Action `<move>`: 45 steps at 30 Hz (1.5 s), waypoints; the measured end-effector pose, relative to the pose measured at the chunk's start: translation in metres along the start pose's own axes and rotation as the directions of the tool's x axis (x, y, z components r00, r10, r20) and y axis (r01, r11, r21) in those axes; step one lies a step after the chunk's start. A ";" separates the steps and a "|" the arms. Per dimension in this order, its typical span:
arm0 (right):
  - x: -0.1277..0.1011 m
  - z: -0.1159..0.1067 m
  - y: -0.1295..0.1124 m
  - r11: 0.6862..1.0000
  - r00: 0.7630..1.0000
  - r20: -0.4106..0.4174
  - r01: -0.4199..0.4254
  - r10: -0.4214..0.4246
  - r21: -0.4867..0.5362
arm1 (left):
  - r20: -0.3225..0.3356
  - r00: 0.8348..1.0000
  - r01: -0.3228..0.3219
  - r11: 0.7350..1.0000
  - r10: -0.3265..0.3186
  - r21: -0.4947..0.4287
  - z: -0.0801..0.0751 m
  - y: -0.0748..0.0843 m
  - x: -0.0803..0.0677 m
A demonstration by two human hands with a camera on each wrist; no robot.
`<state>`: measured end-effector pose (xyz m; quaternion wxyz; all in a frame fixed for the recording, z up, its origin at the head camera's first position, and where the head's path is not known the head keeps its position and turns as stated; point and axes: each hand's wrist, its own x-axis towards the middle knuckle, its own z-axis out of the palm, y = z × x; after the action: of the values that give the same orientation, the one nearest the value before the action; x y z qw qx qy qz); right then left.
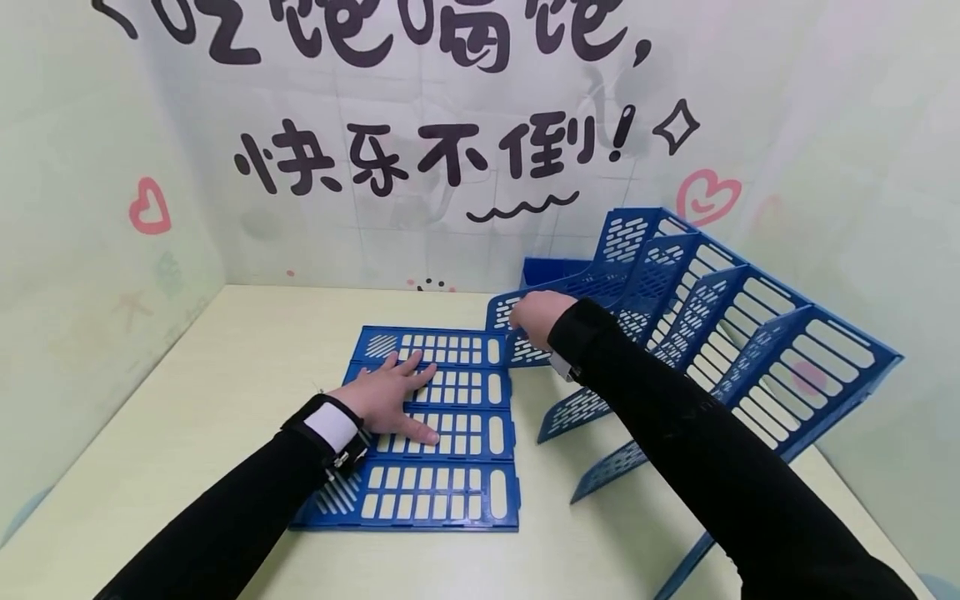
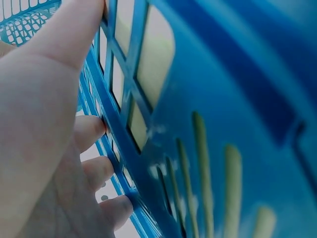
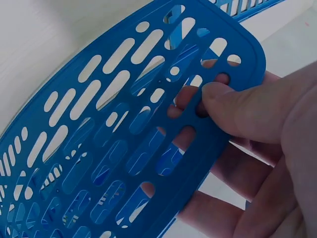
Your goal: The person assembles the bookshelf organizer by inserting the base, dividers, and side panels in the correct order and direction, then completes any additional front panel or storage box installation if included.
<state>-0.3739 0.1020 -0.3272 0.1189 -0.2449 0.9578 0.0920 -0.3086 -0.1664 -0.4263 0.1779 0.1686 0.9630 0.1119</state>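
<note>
- The flat base (image 1: 442, 433) is pressed under the left hand (image 1: 390, 398), fingers straight, pointing toward 2 o'clock.
- A divider (image 1: 517, 333), at 2 o'clock from the base, is pinched by the right hand (image 1: 536, 315).

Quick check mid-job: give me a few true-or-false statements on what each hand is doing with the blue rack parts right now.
1. The left hand lies flat on the slotted blue panel. True.
2. The right hand holds nothing. False: it pinches the rounded tip of a blue divider.
3. The panel lies flat on the table. True.
4. The rack parts are red. False: they are blue.
</note>
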 end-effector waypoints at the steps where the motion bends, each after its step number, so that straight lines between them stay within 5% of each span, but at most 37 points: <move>1: 0.001 0.001 0.001 1.000 1.000 -0.004 -0.003 0.003 0.007 | 0.001 1.000 0.000 1.000 0.000 0.001 0.000 0.001 0.000; 11: 0.003 -0.004 -0.005 0.999 1.000 -0.005 -0.007 0.007 -0.050 | -0.007 1.000 0.000 1.000 0.001 0.004 0.000 0.004 -0.001; 34: 0.016 -0.005 -0.021 0.998 0.998 -0.051 0.050 -0.049 0.027 | -0.019 1.000 0.022 1.000 -0.021 0.018 -0.002 0.008 -0.002; 42: -0.018 -0.016 -0.026 0.988 0.993 -0.040 0.113 -0.109 0.108 | -0.030 1.000 -0.008 1.000 0.008 -0.012 0.012 0.006 0.003; 45: -0.036 -0.018 -0.031 0.980 0.984 0.048 0.168 -0.174 0.107 | -0.044 0.999 -0.003 1.000 0.003 -0.005 0.009 0.003 0.005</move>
<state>-0.3313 0.0868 -0.3042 0.1662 -0.3173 0.9328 0.0390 -0.3085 -0.1603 -0.4357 0.1569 0.1671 0.9661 0.1185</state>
